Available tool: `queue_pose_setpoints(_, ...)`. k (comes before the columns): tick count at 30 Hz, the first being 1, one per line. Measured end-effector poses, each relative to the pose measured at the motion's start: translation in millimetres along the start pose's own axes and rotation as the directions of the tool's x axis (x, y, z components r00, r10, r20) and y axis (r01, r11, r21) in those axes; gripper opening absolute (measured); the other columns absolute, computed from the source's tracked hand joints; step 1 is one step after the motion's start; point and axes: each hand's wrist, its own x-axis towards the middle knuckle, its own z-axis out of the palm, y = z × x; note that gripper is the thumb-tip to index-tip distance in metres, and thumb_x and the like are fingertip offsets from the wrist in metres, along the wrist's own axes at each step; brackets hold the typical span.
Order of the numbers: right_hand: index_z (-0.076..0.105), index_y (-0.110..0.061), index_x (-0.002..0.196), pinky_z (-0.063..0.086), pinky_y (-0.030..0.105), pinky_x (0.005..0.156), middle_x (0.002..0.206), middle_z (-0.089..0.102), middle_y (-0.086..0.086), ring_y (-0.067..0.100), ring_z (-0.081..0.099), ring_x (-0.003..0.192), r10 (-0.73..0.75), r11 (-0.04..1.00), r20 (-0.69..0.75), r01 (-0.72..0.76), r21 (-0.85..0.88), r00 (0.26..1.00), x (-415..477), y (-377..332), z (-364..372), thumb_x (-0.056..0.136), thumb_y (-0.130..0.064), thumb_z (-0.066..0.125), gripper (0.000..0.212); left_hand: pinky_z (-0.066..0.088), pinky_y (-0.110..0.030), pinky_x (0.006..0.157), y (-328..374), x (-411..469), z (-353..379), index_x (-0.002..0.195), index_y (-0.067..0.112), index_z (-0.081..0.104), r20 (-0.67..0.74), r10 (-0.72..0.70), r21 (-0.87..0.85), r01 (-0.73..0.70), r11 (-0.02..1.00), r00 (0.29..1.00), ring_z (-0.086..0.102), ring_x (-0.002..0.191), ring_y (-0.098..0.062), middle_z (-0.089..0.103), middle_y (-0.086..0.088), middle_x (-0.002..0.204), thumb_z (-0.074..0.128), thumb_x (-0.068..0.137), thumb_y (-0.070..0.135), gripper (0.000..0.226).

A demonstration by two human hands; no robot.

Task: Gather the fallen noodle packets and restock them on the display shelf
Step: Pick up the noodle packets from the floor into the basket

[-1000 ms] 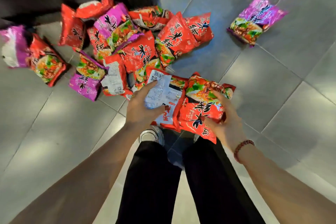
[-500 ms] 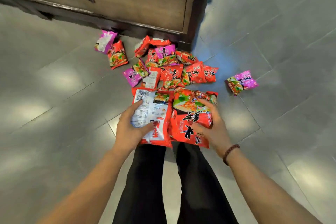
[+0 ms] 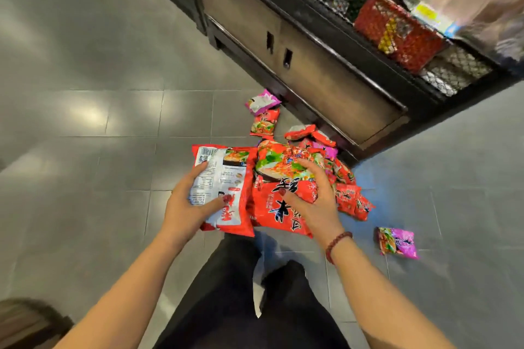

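My left hand (image 3: 185,207) grips a red noodle packet (image 3: 229,178) turned white back up, thumb across its lower part. My right hand (image 3: 313,195) grips a second red noodle packet (image 3: 276,207) face up, with more red packets stacked beneath it. Both are held above the floor in front of me. Several fallen packets (image 3: 348,201), red and purple, lie on the tiles beyond my hands by the cabinet base. One purple packet (image 3: 397,242) lies alone to the right. The display shelf (image 3: 397,31) with a wire front runs across the upper right, holding red packs.
A dark cabinet base (image 3: 312,71) with wooden doors sits under the shelf, its corner near the pile. Grey floor tiles (image 3: 85,150) spread to the left and right. My dark trouser legs (image 3: 241,306) are below my hands. A brown object (image 3: 25,323) shows at the bottom left.
I have risen and the view has swung up and right: the floor pile looks smaller and farther, and the display shelf has come into sight. Both hands keep their packets.
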Motion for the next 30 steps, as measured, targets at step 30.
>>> queue_pose_setpoints(30, 0.053, -0.035, 0.122, 0.058, 0.026, 0.074, 0.121, 0.053, -0.019, 0.003, 0.063, 0.101, -0.084, 0.996, 0.513, 0.08, 0.029, 0.854, 396, -226, 348, 0.082, -0.001, 0.071, 0.055, 0.06, -0.03, 0.075, 127, 305, -300, 0.116, 0.038, 0.059, -0.526, -0.14, -0.415, -0.11, 0.903, 0.839, 0.068, 0.099, -0.016, 0.064, 0.004, 0.12, 0.074, 0.082, 0.012, 0.045)
